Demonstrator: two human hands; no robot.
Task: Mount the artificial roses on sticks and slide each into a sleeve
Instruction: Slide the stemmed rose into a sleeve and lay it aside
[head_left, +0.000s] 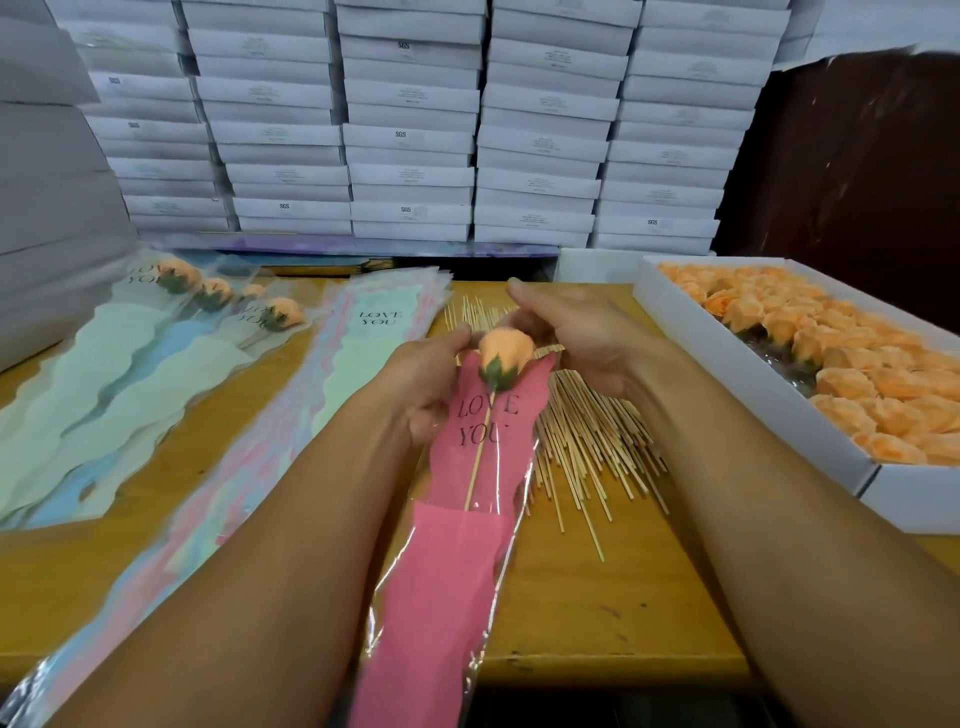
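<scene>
Bare worktop (613, 587) lies open in front of the stick pile (592, 431). The tray of roses (769, 415) walls off the right, sleeve stacks (322, 405) cover the left, and stacked boxes (410, 135) close the back edge.

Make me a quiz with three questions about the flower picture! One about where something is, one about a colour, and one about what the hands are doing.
1. Where is the white cardboard tray of loose peach roses?
A. right side of the wooden table
B. left side
C. on the stacked boxes

2. What colour is the paper inside the clear plastic sleeve being held?
A. green
B. pink
C. blue

3. What is the left hand doing?
A. resting flat
B. holding scissors
C. gripping the sleeve's top

Answers: 1 A, the tray sits right of the pile of wooden sticks. 2 B, pink paper lies behind the peach rose on its stick. 3 C, its fingers curl round the sleeve's edge.
</scene>
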